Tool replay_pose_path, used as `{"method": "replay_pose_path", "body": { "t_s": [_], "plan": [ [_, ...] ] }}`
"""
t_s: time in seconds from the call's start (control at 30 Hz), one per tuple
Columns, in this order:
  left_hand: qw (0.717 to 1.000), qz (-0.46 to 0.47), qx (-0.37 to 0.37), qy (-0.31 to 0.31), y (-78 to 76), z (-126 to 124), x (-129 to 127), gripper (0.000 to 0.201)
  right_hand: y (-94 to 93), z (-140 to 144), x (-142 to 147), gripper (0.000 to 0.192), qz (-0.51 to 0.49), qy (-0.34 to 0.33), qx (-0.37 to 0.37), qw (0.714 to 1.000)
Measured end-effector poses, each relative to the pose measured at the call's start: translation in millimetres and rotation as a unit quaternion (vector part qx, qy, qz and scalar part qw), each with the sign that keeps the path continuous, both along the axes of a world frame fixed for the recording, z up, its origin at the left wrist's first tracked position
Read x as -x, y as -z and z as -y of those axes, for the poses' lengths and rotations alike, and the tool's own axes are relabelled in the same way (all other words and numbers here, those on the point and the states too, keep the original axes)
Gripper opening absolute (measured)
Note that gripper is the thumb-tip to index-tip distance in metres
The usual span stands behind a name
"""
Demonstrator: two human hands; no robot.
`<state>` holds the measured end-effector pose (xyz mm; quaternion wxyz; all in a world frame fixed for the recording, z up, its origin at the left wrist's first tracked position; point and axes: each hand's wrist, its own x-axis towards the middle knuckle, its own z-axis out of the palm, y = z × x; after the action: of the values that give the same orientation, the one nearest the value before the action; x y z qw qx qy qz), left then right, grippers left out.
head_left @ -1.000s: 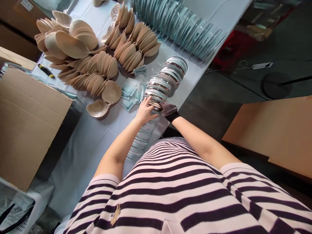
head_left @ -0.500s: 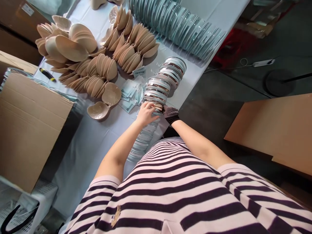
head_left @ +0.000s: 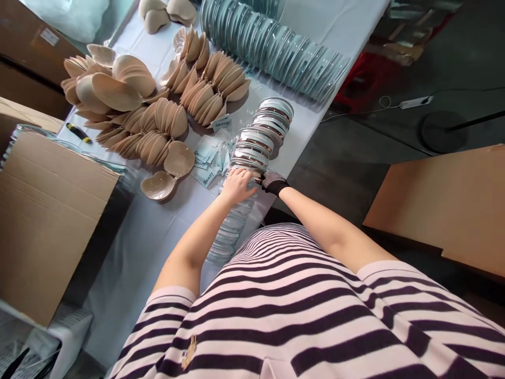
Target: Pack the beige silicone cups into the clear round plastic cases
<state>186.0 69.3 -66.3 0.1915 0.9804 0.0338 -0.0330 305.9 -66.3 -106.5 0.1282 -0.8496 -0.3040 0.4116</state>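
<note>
My bare left hand [head_left: 238,185] and my gloved right hand [head_left: 274,181] meet at the near end of a row of filled clear plastic cases [head_left: 252,147], which show beige and brown contents. Between them they grip the nearest case, its beige content just showing; the fingers partly hide it. Below my left hand runs a nested stack of clear plastic shells [head_left: 228,231]. Small printed cards [head_left: 207,158] lie to the left of the filled cases. A pair of joined, shiny beige bra cups [head_left: 178,159] rests further left.
Many beige bra cups [head_left: 161,118] are piled on the white-covered table [head_left: 165,231]. A long row of clear cases [head_left: 272,47] lies at the back. A yellow-and-black tool [head_left: 79,133] is near a cardboard box [head_left: 51,210]; another box [head_left: 442,205] stands at right.
The view has shifted slightly, showing more of the table's far end. My hands stay at the same case, with less of its beige content showing between them.
</note>
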Motion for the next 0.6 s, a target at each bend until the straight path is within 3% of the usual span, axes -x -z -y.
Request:
{"method": "replay_pose_path", "body": {
  "t_s": [0.13, 0.23, 0.33, 0.47, 0.6],
  "plan": [
    [1.0, -0.021, -0.011, 0.001, 0.9, -3, -6, 0.027, 0.9, 18, 10, 0.04, -0.151, 0.086, -0.043, 0.984],
    [0.999, -0.019, -0.023, -0.014, 5.1, -5, -6, 0.025, 2.9, 24, 15, 0.042, -0.286, 0.206, -0.074, 0.933],
    [0.999, -0.019, -0.022, -0.019, 7.1, -5, -5, 0.022, 5.8, 21, 16, 0.041, -0.293, 0.266, -0.097, 0.913],
    [1.0, -0.023, 0.002, 0.012, 5.0, -5, -3, 0.018, 7.0, 13, 15, 0.044, -0.227, 0.259, -0.089, 0.935],
    [0.997, -0.026, 0.024, 0.074, 3.2, -6, -6, 0.023, 0.7, 6, 7, 0.045, -0.173, 0.165, -0.031, 0.97]
  ]
}}
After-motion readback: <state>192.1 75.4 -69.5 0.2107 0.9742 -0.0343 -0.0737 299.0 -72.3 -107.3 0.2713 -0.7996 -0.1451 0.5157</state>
